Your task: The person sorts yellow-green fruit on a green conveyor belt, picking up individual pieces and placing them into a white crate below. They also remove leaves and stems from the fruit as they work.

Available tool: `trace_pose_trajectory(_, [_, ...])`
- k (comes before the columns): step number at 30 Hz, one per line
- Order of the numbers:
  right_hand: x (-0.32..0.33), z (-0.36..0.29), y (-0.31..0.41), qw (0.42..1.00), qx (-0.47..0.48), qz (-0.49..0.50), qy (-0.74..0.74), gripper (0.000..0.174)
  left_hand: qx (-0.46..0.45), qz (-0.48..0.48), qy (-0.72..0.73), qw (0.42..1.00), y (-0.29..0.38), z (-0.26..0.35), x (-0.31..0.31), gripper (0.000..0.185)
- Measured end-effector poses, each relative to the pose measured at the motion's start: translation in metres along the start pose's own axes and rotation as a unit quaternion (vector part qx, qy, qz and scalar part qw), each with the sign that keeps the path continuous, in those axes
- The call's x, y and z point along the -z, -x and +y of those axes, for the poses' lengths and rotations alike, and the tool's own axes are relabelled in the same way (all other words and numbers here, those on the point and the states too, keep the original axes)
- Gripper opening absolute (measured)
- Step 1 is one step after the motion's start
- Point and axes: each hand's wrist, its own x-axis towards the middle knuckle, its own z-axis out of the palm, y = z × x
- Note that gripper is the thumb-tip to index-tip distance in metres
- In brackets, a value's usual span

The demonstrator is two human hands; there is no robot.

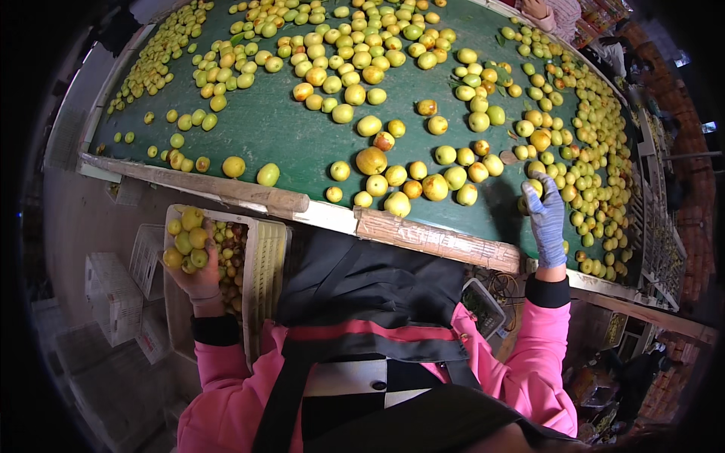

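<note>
Several yellow-green jujubes (184, 240) rest heaped in my left hand (205, 276), which is gloved and held above a pale plastic crate (263, 266). Inside that crate lie darker, reddish-brown jujubes (233, 255). At the right part of the green sorting table (272, 127), my right hand (546, 221) wears a grey-blue glove. Its thumb and fingers close around one yellow jujube (534, 187). Just beyond it is a dense band of jujubes (600, 164) along the table's right side. A looser group of jujubes (435, 187), some with red-brown patches, lies left of this hand.
Cardboard-wrapped padding (436, 240) and a round bar (226, 184) line the near table edge. White crates (113, 297) stand on the floor at left. A small bin (483, 308) and cables (507, 289) sit below the table. Another person's sleeve (561, 17) shows at the far edge.
</note>
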Motion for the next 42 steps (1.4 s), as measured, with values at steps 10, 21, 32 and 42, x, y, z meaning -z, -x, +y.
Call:
trace_pose_trajectory(10, [-0.12,-0.09,0.099,0.955,0.233,-0.167,-0.08,0.041,0.257,0.001,0.375,0.891,0.061,-0.019,0.003,0.055])
trace_pose_trajectory(21, [-0.211,-0.165,0.063,0.911,0.384,-0.072,0.129,0.03,0.353,0.014,0.423,0.834,0.069,-0.022,-0.058,0.046])
trace_pose_trajectory(32, [-0.22,-0.134,-0.073,0.916,0.033,-0.305,0.259,0.042,0.3,0.234,0.037,0.924,0.029,0.004,-0.077,0.046])
trace_pose_trajectory(42, [-0.165,-0.127,-0.072,0.988,0.048,-0.061,-0.134,0.022,-0.242,-0.364,-0.698,0.567,-0.013,-0.043,-0.229,0.059])
